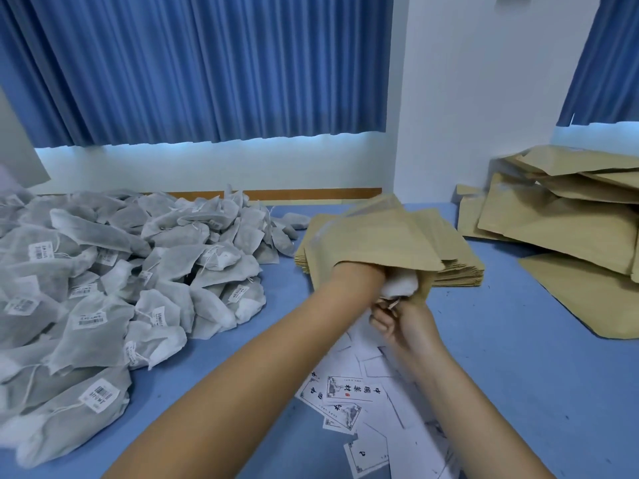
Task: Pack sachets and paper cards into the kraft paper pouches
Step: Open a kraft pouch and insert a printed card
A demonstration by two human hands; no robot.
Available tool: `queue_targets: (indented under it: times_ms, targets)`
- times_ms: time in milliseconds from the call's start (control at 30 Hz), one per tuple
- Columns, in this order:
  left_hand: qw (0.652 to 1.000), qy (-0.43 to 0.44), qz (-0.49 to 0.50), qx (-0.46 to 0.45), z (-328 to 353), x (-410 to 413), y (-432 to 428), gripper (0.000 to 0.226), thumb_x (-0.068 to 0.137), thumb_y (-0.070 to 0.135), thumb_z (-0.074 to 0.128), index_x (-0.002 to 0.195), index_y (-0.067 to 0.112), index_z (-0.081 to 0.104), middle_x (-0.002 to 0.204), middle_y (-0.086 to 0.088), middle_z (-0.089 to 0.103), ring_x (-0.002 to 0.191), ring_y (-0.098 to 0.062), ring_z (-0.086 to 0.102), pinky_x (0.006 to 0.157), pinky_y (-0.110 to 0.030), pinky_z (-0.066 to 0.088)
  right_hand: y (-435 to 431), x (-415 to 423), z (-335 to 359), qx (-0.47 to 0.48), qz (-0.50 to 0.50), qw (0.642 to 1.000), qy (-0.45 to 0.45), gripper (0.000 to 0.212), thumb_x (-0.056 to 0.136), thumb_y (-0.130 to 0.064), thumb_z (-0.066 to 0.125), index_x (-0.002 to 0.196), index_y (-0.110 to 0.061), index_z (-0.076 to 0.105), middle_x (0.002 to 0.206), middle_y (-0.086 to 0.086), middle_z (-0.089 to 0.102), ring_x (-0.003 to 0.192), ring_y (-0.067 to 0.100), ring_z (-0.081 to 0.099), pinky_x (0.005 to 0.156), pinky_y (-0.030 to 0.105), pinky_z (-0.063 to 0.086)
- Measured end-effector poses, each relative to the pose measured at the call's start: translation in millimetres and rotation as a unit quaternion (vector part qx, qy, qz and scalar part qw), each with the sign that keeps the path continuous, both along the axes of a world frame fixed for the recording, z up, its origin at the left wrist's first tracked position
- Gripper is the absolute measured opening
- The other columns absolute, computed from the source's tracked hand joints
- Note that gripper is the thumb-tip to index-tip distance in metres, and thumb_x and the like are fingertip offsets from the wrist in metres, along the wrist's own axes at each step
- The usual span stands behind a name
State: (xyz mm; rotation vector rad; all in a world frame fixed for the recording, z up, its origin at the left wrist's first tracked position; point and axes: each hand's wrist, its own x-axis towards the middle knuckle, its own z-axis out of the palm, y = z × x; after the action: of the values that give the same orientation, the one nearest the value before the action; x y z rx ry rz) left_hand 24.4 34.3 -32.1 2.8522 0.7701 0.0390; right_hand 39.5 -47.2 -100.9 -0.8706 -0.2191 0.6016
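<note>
Blue worktop (501,340), wooden trim (311,194) along its far edge. White wall (466,98) behind. Pleated blue curtains (190,63) over windows, daylight glowing under the hems.

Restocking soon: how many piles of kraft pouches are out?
2: a neat stack under the pouch being filled, and a loose heap at far right. More may lie out of frame.

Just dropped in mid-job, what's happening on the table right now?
A person is filling a pouch. The left arm reaches into its mouth, hand hidden inside, with a white sachet showing at the opening. The right hand pinches the pouch's lower edge. Loose sachets are heaped on the left, cards lie near the person, and more pouches are piled on the right.
</note>
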Motion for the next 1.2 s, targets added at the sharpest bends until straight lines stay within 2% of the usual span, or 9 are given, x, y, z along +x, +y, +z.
queue_targets:
  times_ms: [133,233,333,433,667,800,867,1033,1200]
  targets:
    - [0.903,-0.309,-0.226,0.193,-1,-43,-21,0.021,0.086,0.018,0.045,0.082,0.012,0.065,0.061,-0.001,0.056,0.056,-0.021,0.056,0.045,-0.023,0.031,-7,11,-3,0.042,0.004,0.993,0.106,0.038,0.095,0.010,0.025,0.072,-0.014,0.045,0.048,-0.001,0.049,0.036,0.006,0.044,0.036,0.015,0.036]
    - [0.833,-0.542,-0.074,0.081,-10,-67,24,0.022,0.086,0.014,0.040,0.076,0.007,0.059,0.056,-0.003,0.051,0.051,-0.019,0.048,0.047,-0.028,0.034,-9,17,-7,0.091,0.015,0.984,0.150,0.038,0.094,0.008,0.018,0.075,-0.017,0.040,0.058,0.002,0.037,0.036,0.008,0.028,0.036,0.018,0.023]
    - [0.948,-0.219,0.227,0.040,-52,-72,92,0.024,0.093,0.020,0.044,0.109,0.007,0.056,0.104,-0.009,0.060,0.100,-0.029,0.057,0.075,-0.034,0.045,-10,19,-9,0.090,0.011,0.986,0.139,0.038,0.095,0.006,0.019,0.077,-0.019,0.041,0.059,0.002,0.037,0.037,0.008,0.027,0.036,0.017,0.021]
    - [0.949,0.011,0.310,0.059,-100,-81,118,0.048,0.096,0.032,0.042,0.134,0.004,0.036,0.132,-0.016,0.049,0.121,-0.029,0.048,0.097,-0.034,0.040,-9,18,-10,0.080,0.015,0.989,0.125,0.034,0.096,0.004,0.023,0.077,-0.019,0.039,0.059,0.001,0.037,0.037,0.007,0.028,0.036,0.017,0.021]
    - [0.963,-0.171,0.193,0.074,-103,-73,98,0.039,0.090,0.016,0.047,0.129,0.014,0.046,0.119,-0.014,0.047,0.103,-0.032,0.050,0.079,-0.036,0.042,-10,20,-13,0.071,0.014,0.992,0.105,0.029,0.097,-0.001,0.030,0.075,-0.017,0.039,0.056,0.000,0.043,0.039,0.007,0.030,0.037,0.018,0.023]
    - [0.776,-0.625,-0.082,0.026,-58,-88,40,0.033,0.087,0.012,0.048,0.119,0.011,0.054,0.114,-0.011,0.046,0.105,-0.012,0.051,0.082,-0.020,0.042,-9,19,-13,0.053,0.001,0.995,0.086,0.031,0.097,0.002,0.030,0.075,-0.017,0.040,0.057,0.001,0.043,0.040,0.007,0.029,0.037,0.017,0.022]
    - [0.731,-0.625,-0.276,0.008,-48,-87,8,0.027,0.095,0.028,0.045,0.117,0.016,0.053,0.116,-0.008,0.047,0.112,-0.007,0.048,0.091,-0.018,0.039,-8,17,-12,0.020,-0.012,0.998,0.053,0.033,0.099,0.003,0.029,0.077,-0.016,0.044,0.061,-0.001,0.049,0.046,0.008,0.040,0.042,0.017,0.032]
    - [0.959,-0.234,-0.161,0.025,-35,-37,-40,0.048,0.085,0.006,0.046,0.131,0.015,0.047,0.124,-0.010,0.049,0.110,-0.032,0.049,0.087,-0.036,0.040,-7,5,-15,-0.072,-0.029,0.996,-0.040,0.030,0.100,-0.003,0.037,0.086,-0.021,0.057,0.080,-0.004,0.063,0.072,0.008,0.059,0.066,0.024,0.047]
    - [0.997,-0.073,-0.032,0.018,-20,21,-25,0.044,0.092,0.016,0.051,0.136,0.018,0.044,0.132,-0.014,0.046,0.119,-0.034,0.048,0.085,-0.039,0.042,-5,1,-16,-0.062,-0.016,0.996,-0.059,0.039,0.089,0.012,0.029,0.065,-0.016,0.041,0.048,-0.005,0.038,0.045,0.007,0.031,0.045,0.019,0.025]
